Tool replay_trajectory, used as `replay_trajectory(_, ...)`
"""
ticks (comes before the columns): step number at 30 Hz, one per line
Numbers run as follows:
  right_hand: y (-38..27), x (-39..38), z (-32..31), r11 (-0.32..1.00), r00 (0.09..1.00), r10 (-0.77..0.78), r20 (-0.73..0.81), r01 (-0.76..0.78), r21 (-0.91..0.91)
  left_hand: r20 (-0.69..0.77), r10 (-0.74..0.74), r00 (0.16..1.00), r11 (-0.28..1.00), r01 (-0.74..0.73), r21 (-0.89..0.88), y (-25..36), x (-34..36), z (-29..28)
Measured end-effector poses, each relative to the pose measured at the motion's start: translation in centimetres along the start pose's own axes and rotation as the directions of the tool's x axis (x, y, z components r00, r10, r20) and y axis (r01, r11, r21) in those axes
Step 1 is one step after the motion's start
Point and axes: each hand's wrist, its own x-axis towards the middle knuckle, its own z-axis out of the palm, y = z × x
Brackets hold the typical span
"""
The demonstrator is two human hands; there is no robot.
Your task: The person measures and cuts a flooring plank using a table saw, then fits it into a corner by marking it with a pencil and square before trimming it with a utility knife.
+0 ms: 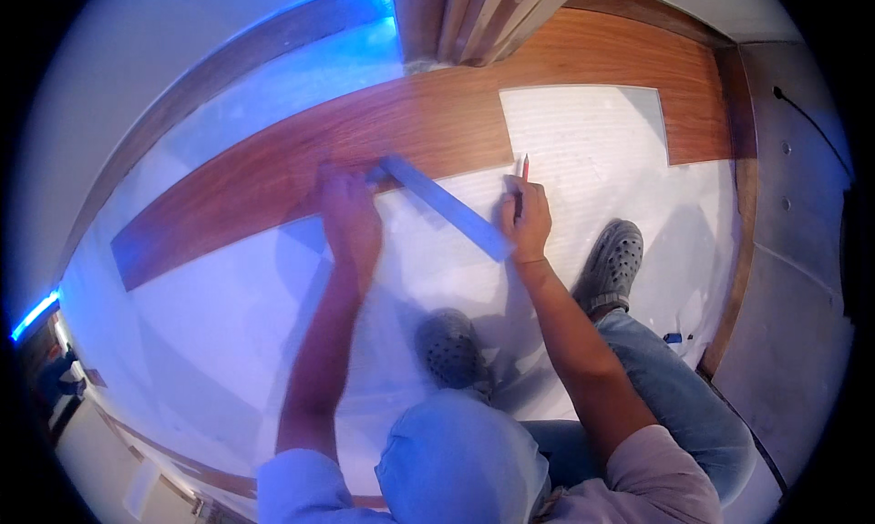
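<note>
My left hand (352, 219), blurred by motion, is closed over the near edge of a wood-grain floor plank (273, 182). Its fingertips meet the short arm of an L-shaped metal square (447, 207). The square's long blade slants down to the right, its end beside the heel of my right hand (529, 219). That hand is closed around a red pencil (526, 167), point facing away from me. It hovers over the white ribbed underlay (592, 128), just short of a plank's cut corner.
Grey clogs (615, 260) on my feet rest on the underlay. Wooden door-frame posts (492, 18) stand at the far side. A small dark blue object (673, 338) lies by the right-hand wooden edge strip (734, 296). Blue light falls along the left wall.
</note>
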Motion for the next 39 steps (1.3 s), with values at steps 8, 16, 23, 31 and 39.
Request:
replay_trajectory(8,-5.9,-3.0,-3.0,0.924,0.995,-0.095,0.014,0.083,0.372,0.4,-0.101,0.911,0.965,0.187,-0.182,10.6,-7.4,-1.3)
replay_trajectory(16,-7.0,-4.6,-0.6,0.925,0.973,0.229,-0.04,-0.204,0.32,0.57,0.197,0.798,0.921,0.048,-0.386,11.5,-8.7,-0.9)
replay_trajectory(23,-6.4,-3.2,-2.0,0.919,0.938,0.346,0.031,-0.345,0.189,0.712,0.145,0.687,0.756,0.388,-0.527,11.6,-6.8,-1.0)
replay_trajectory(31,-4.7,-1.0,-2.1,0.923,0.929,0.366,0.051,-0.37,0.109,0.684,0.147,0.714,0.824,0.293,-0.484,12.6,-4.2,0.9)
replay_trajectory(39,-2.8,7.1,-0.3,0.967,0.967,0.25,-0.043,-0.252,-0.041,0.204,0.446,0.871,0.888,-0.403,-0.22,6.6,-0.4,3.1)
